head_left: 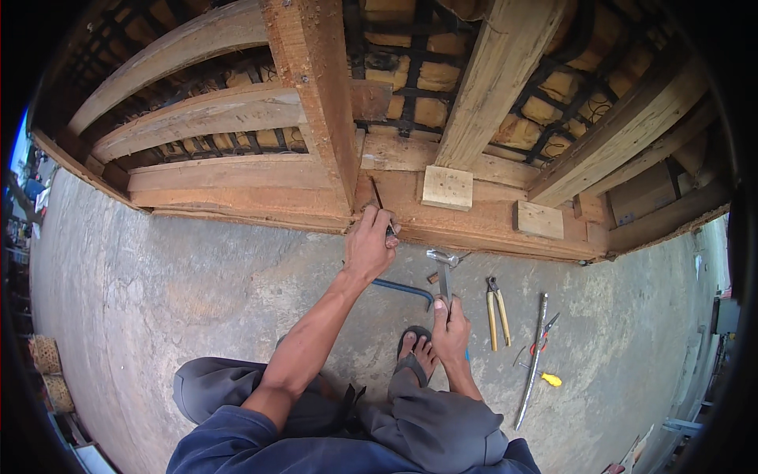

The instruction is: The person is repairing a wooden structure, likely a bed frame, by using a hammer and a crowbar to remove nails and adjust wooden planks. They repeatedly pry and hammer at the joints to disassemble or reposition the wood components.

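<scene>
My left hand (373,237) is closed on a thin dark metal tool (376,189), whose shaft points up against the lower rail (418,221) of a wooden frame, just right of an upright post (312,95). My right hand (451,324) grips a steel-headed hammer (442,261), held below the rail with its head raised. Beside and right of the post, two small wooden blocks (447,187) sit on the rail. Behind the hammer, a blue bent metal bar (395,286) lies on the concrete, partly hidden by my left arm.
Yellow padding with black webbing (434,75) shows between the beams. On the concrete floor (158,292) at right lie long-handled cutters (497,312), a long metal bar (530,363), red-handled pliers (545,338) and a yellow-handled tool (551,379). Stacked woven items (51,371) stand at far left.
</scene>
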The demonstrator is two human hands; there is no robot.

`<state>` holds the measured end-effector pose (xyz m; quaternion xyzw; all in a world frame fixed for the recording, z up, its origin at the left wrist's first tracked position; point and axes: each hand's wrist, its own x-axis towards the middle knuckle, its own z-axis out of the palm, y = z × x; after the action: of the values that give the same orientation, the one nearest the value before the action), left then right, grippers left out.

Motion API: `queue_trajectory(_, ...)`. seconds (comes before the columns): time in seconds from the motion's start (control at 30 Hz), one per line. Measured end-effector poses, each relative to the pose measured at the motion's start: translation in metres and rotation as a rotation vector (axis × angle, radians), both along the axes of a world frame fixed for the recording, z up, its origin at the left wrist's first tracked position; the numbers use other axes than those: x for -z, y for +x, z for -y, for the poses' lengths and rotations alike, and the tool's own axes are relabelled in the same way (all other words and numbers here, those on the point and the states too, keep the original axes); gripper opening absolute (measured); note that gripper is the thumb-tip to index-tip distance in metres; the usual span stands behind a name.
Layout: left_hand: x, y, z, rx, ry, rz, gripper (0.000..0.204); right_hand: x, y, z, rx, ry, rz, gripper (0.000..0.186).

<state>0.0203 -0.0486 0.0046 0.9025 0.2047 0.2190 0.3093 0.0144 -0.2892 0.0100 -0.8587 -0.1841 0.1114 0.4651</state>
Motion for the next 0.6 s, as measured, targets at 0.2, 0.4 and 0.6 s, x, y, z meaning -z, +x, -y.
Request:
queue_trajectory(0.2,-0.004,0.003,-0.007,-0.012,-0.019,0.03,0.027,-0.005,0.002,-0.009,-0.083,0.002,-0.03,0.024)
queue_trajectory(0.4,-0.018,0.013,-0.01,-0.059,-0.022,0.031,0.016,-0.017,0.006,-0.015,-0.102,0.016,-0.065,0.025)
queue_trajectory(0.6,-0.021,0.016,-0.012,-0.041,-0.014,0.072,0.017,-0.001,0.005,0.004,-0.054,-0.089,-0.051,0.023)
